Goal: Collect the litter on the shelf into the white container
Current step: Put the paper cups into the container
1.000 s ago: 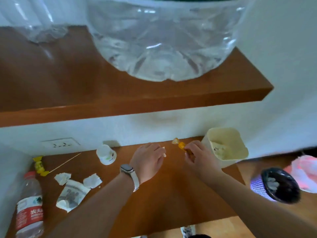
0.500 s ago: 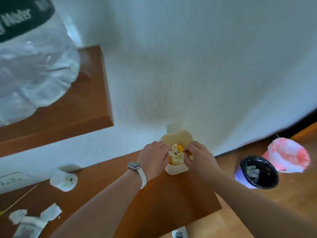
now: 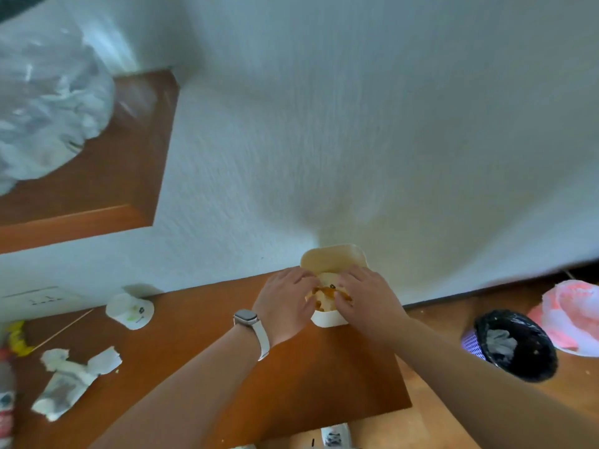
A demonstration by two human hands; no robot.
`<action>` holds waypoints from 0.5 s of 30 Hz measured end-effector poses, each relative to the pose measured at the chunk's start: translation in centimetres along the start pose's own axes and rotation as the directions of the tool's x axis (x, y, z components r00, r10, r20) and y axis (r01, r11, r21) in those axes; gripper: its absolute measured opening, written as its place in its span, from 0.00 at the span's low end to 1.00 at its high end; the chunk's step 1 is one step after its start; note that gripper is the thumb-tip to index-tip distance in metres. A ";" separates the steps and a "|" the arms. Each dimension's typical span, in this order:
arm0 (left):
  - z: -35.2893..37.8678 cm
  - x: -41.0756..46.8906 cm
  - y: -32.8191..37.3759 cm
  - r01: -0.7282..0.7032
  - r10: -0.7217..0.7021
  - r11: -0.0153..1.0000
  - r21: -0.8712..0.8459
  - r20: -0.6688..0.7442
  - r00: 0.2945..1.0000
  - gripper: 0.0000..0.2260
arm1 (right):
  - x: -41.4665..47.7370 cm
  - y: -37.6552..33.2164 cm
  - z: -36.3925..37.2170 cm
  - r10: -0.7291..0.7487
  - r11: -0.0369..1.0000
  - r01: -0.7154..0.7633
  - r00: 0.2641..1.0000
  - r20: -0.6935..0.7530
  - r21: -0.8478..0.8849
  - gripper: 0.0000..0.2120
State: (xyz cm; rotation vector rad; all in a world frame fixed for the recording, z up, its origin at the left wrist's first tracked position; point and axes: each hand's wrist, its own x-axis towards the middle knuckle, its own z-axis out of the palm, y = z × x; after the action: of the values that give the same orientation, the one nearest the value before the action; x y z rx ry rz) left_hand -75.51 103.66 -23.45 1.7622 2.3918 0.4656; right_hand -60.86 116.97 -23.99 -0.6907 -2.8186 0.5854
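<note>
Hands were at white square plastic container (image 3: 329, 319), back right corner of brown wooden shelf (image 3: 340, 371).
L hand (image 3: 285, 306) & R hand (image 3: 366, 303) curled over orange litter piece (image 3: 324, 291) inside; grip holding or not: couldn't tell.

Bright, soft daylight all over, and no hard glare anywhere. The white wall (image 3: 356, 124) is streaked with motion blur, and the clear bottle (image 3: 48, 108) top left is smeared to a haze. A dim shadow sits on the wall just above the white container (image 3: 330, 257). The shelf (image 3: 324, 377) darkens mid-front, and straight lines lean and bend toward the edges.
</note>
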 end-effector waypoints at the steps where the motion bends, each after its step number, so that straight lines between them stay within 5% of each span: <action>1: -0.3 -0.5 -0.2 0.009 -0.009 1.000 -0.003 -0.010 1.000 0.14 | 0.4 -0.4 -0.1 -0.017 1.000 0.017 1.000 0.015 0.010 0.10; 15: -5.1 -13.0 -7.3 0.348 -0.335 0.929 0.122 -0.119 0.935 0.16 | 4.9 -11.9 3.1 -0.427 0.890 0.450 0.879 0.210 -0.075 0.19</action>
State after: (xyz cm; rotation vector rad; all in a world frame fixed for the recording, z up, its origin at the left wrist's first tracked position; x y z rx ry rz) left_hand -79.63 88.48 -21.94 1.3486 2.7863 0.3479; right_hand -70.83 108.59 -21.48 0.0102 -3.0562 0.4142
